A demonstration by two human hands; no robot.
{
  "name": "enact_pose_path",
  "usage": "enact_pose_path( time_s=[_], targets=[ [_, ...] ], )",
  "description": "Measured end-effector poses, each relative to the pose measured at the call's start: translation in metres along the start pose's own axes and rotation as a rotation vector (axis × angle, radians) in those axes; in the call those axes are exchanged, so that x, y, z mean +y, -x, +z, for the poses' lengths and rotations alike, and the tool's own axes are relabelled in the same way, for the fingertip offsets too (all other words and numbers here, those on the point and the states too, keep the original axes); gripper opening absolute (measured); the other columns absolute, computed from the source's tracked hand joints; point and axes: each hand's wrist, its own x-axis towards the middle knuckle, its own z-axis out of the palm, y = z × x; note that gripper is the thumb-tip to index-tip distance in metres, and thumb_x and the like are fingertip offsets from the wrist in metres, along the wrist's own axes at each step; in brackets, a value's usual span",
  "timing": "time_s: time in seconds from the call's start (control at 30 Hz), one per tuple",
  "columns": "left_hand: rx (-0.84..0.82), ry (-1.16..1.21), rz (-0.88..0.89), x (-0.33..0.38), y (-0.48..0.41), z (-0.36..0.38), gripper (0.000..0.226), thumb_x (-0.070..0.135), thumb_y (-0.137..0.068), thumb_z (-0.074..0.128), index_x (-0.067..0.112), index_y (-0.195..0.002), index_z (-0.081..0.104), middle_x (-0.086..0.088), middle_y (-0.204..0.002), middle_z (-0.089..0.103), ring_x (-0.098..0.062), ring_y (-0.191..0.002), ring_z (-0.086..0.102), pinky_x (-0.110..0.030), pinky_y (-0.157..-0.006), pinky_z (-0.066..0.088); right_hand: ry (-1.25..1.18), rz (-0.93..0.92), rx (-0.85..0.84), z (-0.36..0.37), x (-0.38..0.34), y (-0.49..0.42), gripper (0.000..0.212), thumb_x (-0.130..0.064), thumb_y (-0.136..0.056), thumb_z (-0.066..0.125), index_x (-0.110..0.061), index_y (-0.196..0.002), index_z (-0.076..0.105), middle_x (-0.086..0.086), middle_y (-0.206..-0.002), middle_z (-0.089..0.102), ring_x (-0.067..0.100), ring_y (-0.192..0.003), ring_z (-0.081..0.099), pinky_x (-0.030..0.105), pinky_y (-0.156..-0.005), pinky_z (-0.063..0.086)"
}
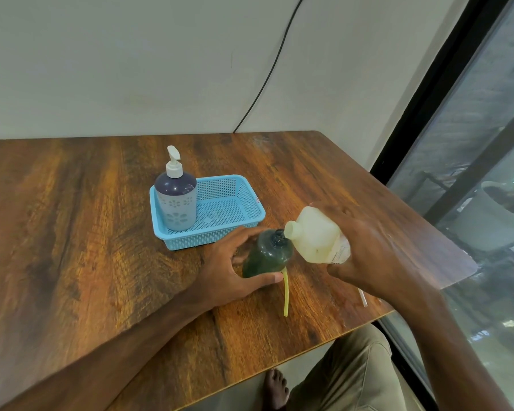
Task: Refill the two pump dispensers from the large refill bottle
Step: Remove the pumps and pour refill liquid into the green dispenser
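Observation:
My left hand (pixel 235 271) grips the base of a dark green dispenser bottle (pixel 266 256), which stands on the table with its neck uncapped. My right hand (pixel 368 253) holds the large cream refill bottle (pixel 315 235) tilted, its open spout right at the green bottle's mouth. A yellow pump tube (pixel 285 292) lies on the table just in front of the green bottle. The second dispenser (pixel 176 197), purple with a white pump and flower pattern, stands upright in the left end of a blue basket (pixel 250 216).
The wooden table (pixel 86 232) ends close on the right, beside a dark-framed window (pixel 457 120). A thin white tube (pixel 363 297) lies near the right edge. A black cable (pixel 267 75) runs down the wall behind. My knee and bare foot show below the front edge.

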Motion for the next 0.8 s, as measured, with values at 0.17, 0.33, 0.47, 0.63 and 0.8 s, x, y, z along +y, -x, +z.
enact_pose_path(
  time_s=[0.17,0.33,0.47,0.63,0.8],
  targets=[
    [0.001,-0.003,0.005,0.0023,0.0,-0.0002,0.08,0.05,-0.07,0.093,0.041,-0.14,0.056,0.023,-0.138,0.061,-0.007,-0.133,0.059,-0.037,-0.094,0.064,0.015,0.01,-0.002,0.0006,0.0011,0.0001,0.102,-0.024,-0.067,0.093,-0.034,-0.152,0.038,0.003,-0.144,0.055,0.03,-0.136,0.048,0.062,-0.111,0.042],
    [0.005,-0.011,0.012,0.003,0.0001,-0.0002,0.078,0.045,-0.072,0.095,0.044,-0.139,0.056,0.026,-0.137,0.06,-0.004,-0.133,0.058,-0.033,-0.093,0.064,0.033,-0.016,0.006,0.0,0.0015,-0.0004,0.104,-0.029,-0.065,0.091,-0.039,-0.151,0.034,0.001,-0.142,0.056,0.028,-0.132,0.051,0.06,-0.105,0.047],
    [0.006,0.0,0.019,0.0035,0.0002,-0.0003,0.078,0.043,-0.071,0.095,0.04,-0.14,0.057,0.024,-0.136,0.061,-0.005,-0.133,0.059,-0.035,-0.093,0.064,0.042,-0.014,0.003,0.0,0.0013,-0.0007,0.104,-0.029,-0.065,0.092,-0.039,-0.151,0.033,0.0,-0.141,0.056,0.027,-0.132,0.051,0.059,-0.105,0.047],
    [0.005,-0.009,0.024,0.0043,0.0003,-0.0003,0.078,0.038,-0.072,0.096,0.041,-0.139,0.057,0.024,-0.136,0.061,-0.006,-0.133,0.059,-0.036,-0.093,0.064,0.055,-0.028,0.023,0.0008,0.0019,-0.0001,0.104,-0.027,-0.064,0.092,-0.039,-0.149,0.034,0.001,-0.141,0.057,0.028,-0.131,0.052,0.06,-0.106,0.046],
    [0.006,0.002,0.031,0.0048,0.0002,0.0,0.078,0.035,-0.072,0.097,0.037,-0.14,0.058,0.023,-0.136,0.062,-0.007,-0.132,0.06,-0.038,-0.093,0.064,0.058,-0.032,0.023,-0.0011,0.0015,-0.0005,0.102,-0.025,-0.064,0.093,-0.033,-0.15,0.039,0.002,-0.142,0.057,0.028,-0.132,0.052,0.059,-0.108,0.044]
  ],
)
